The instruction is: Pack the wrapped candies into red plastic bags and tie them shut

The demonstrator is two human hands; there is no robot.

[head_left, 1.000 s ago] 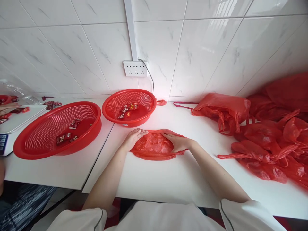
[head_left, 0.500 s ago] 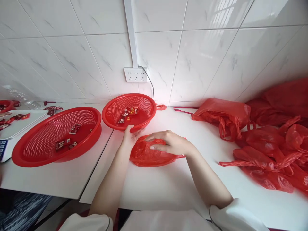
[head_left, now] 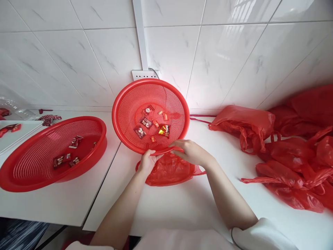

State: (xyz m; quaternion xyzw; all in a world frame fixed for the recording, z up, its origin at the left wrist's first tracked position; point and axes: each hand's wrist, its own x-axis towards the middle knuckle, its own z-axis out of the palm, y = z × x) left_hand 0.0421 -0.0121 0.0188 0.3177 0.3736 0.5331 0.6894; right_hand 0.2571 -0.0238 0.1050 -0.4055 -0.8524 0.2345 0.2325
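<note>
- Two hands are on one round red basket (head_left: 130,114), and both are mine.
- My left hand (head_left: 147,162) grips the near rim from below, with the thumb over the edge.
- My right hand (head_left: 189,152) lies on the same rim just beside it, fingers (head_left: 176,145) stretched along the edge. I cannot tell if that hand is closed on the rim or only resting there.
- The basket is tipped up toward me, so I see right into it. Its far edge stands in front of the wall socket (head_left: 142,74).
- Some small candies (head_left: 146,122) lie on the mesh, near the middle and the low side.
- A red bag (head_left: 170,172) lies on the table (head_left: 182,208) right under the low rim and under my hands. Its mouth faces up.
- To the left, a bigger basket (head_left: 31,170) sits flat on the next table (head_left: 59,201). It is apart from my basket, with a gap of white top between them. It has a few candies too.
- To the right, a heap of red bags (head_left: 286,156) fills the corner. It is well apart from my right hand.
- The table in front of the bag is bare and wide, all the way to the near edge.
</note>
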